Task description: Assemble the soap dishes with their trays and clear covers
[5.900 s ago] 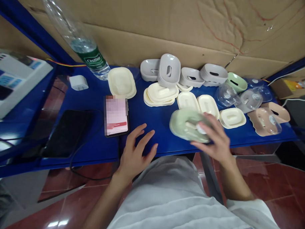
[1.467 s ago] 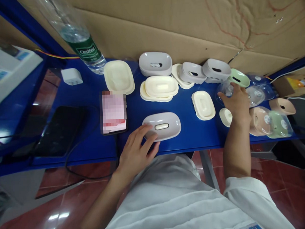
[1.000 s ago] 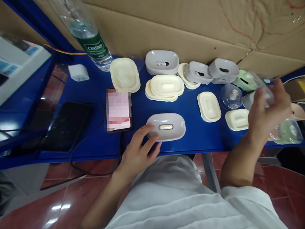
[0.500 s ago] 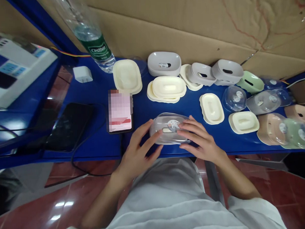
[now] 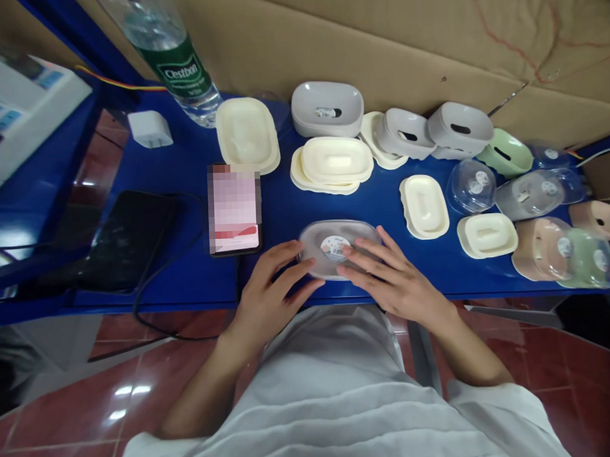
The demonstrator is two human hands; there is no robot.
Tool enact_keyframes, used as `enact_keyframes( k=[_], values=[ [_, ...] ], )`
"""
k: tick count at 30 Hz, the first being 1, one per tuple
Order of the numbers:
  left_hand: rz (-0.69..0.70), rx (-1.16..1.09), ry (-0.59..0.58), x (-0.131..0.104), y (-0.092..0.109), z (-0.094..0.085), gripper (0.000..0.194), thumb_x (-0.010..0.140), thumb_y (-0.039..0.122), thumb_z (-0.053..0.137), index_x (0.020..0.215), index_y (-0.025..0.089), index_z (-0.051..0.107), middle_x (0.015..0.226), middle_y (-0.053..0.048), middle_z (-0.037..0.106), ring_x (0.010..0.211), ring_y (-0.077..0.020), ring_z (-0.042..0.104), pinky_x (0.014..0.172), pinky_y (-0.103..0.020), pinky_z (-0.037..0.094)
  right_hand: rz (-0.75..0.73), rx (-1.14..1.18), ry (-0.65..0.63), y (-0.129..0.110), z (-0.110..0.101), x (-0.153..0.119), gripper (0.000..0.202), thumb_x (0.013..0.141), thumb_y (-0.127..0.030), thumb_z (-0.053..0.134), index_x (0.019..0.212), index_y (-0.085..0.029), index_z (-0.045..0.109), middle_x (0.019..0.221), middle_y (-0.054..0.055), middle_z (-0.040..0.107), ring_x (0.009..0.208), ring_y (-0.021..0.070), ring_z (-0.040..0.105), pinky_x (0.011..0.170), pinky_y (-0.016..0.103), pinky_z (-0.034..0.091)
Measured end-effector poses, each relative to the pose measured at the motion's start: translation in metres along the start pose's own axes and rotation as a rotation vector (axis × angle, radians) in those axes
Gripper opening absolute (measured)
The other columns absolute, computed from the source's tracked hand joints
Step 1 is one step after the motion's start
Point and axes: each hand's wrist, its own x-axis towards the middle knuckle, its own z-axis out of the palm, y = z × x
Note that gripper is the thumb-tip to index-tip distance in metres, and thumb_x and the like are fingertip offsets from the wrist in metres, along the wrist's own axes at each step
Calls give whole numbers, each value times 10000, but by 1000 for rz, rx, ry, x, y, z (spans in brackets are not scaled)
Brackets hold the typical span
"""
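Note:
An oval grey box with a clear plastic lid [image 5: 336, 262] lies on the table's front edge, right in front of me. A round printed sticker is on its lid. My left hand [image 5: 276, 276] holds the box's left end, fingers curved over the rim and thumb along the near side. At the other end my right hand [image 5: 394, 275] has its fingers laid across the lid's right part, touching near the sticker. Beyond the box lie stacked cream oval lids [image 5: 335, 162], and a single cream piece [image 5: 424, 206] is to the right.
A phone [image 5: 234, 211] and a water bottle [image 5: 179, 66] stand left, near a white charger [image 5: 150, 129]. Grey boxes [image 5: 327, 109] line the back. Clear domes [image 5: 472, 186], a green box [image 5: 506, 151] and pink boxes [image 5: 540, 250] crowd the right.
The lidded box now shows its sticker nearer the middle, and the pale slot seen before is no longer visible. My right fingers have slid slightly left over the lid. The view has shifted slightly.

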Motion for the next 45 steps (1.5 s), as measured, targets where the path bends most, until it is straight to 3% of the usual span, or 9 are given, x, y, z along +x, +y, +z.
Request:
enact_keyframes(
  k=[4,9,17,22,28,32,37,41,45],
  values=[
    [-3,33,-48,-1,2,3,426,1012,235,822,1405,233,658,1433,-131,730,1347,-273,737,1153,-436,654,45,51,20,5,3,-6,617,1117,-154,624,1677,-394,526,1681,18,584,1619,267,505,1409,674,294],
    [51,169,-78,-2,5,6,555,1023,274,812,1531,227,594,1552,-180,671,1389,-316,720,1110,-441,676,120,45,119,17,9,-19,807,1076,-240,730,1769,-411,352,1778,44,451,1701,344,339,1342,676,435],
    [10,109,-146,2,10,4,660,1061,293,752,1663,257,484,1676,-192,567,1435,-315,693,1114,-420,667,127,64,222,18,4,-30,788,1052,-195,751,1747,-369,422,1766,41,472,1678,359,392,1325,651,468],
    [46,57,-188,10,18,3,565,1060,250,744,1591,224,554,1665,-210,557,1552,-336,581,1227,-498,589,146,28,199,17,5,-35,831,1030,-205,790,1745,-395,413,1763,28,476,1684,346,385,1337,656,449],
    [78,-2,-193,17,17,8,477,1053,218,751,1511,249,622,1637,-163,599,1536,-333,590,1236,-546,579,101,39,173,19,6,-35,877,1004,-169,810,1755,-368,402,1793,44,427,1685,343,383,1350,617,449],
    [80,-4,-148,20,14,8,405,1045,188,758,1436,239,665,1550,-127,682,1496,-320,620,1209,-533,608,102,40,165,19,6,-33,919,994,-153,818,1764,-389,376,1850,40,304,1674,359,403,1347,620,456],
    [59,-29,-105,20,11,9,379,1047,132,740,1399,255,671,1489,-91,720,1469,-293,643,1209,-511,614,191,1,115,19,8,-28,984,993,-214,832,1777,-473,297,1896,-5,87,1718,409,270,1356,677,405],
    [-14,-74,-118,16,11,10,489,1067,177,725,1526,272,588,1631,-136,592,1518,-306,611,1203,-497,622,234,21,150,19,11,-29,907,1039,-166,757,1765,-492,322,1889,-26,149,1678,354,389,1327,562,498],
    [-125,-95,-117,12,12,10,557,1079,233,709,1600,281,518,1685,-168,500,1511,-319,611,1212,-508,612,269,7,246,19,11,-33,854,1039,-183,763,1741,-492,386,1865,-36,253,1644,336,456,1301,528,540]
  ],
)
